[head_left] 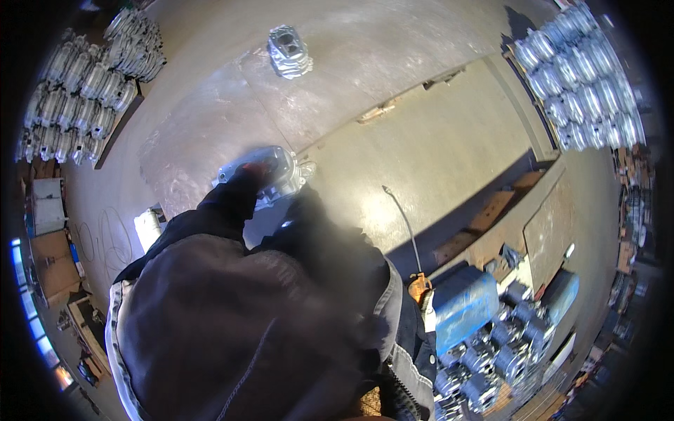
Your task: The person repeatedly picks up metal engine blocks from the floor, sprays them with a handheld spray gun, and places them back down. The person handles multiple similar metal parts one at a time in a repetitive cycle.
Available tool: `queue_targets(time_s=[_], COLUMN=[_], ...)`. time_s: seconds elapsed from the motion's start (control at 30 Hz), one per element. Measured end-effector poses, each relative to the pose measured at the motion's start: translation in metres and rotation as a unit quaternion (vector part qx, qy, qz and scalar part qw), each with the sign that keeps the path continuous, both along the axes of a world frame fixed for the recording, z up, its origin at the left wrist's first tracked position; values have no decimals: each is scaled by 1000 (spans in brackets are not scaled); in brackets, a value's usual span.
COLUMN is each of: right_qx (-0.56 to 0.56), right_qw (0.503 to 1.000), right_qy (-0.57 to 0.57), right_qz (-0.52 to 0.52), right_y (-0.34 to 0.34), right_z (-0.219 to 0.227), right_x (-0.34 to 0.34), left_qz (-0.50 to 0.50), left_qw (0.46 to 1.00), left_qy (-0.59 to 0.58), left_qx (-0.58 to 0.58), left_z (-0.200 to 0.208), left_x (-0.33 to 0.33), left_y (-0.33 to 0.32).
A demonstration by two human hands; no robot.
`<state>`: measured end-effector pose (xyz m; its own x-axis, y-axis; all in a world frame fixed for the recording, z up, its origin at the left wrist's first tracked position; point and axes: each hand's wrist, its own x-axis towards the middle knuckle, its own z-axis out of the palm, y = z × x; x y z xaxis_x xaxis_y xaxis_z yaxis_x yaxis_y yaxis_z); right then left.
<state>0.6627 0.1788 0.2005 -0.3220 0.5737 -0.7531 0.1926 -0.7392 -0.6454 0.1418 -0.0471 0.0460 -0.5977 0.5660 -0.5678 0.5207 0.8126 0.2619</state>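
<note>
A silvery metal casting [281, 168] is tilted just in front of my body, over the seam of the metal-topped table [203, 130]. My left hand [260, 171] reaches over its near side and grips it, with the fingers partly blurred. The dark right sleeve ends against the casting's right end, where my right hand [303, 191] is mostly hidden in shadow. A second metal casting [288, 52], with openings in its upper face, stands by itself farther away on the tabletop.
Stacked castings stand on a left rack [77, 98] and a right rack [583, 77]. At lower right, a thin bent rod [407, 224] with an orange end lies beside a blue bin [465, 302] and several dark castings [491, 351]. A white object [148, 228] is near my left elbow.
</note>
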Motion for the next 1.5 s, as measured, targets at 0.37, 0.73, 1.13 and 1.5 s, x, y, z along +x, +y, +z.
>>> queue_targets(time_s=[0.37, 0.73, 1.13, 1.5], right_qx=[-71, -111, -137, -135], right_qw=[988, 966, 955, 959], right_qy=[-127, -229, -261, -240], right_qz=[55, 44, -3, -64], right_y=[72, 75, 61, 29], right_z=[-24, -40, -43, -29], right_x=[-261, -342, -361, -332], left_qz=[-181, 433, -157, -71], left_qw=[974, 898, 937, 933], left_qy=[130, 77, 293, 353], left_qx=[-43, 9, 111, -2], left_z=[-108, -124, -98, -122], left_x=[-322, -504, -430, -451], left_y=[19, 120, 249, 267])
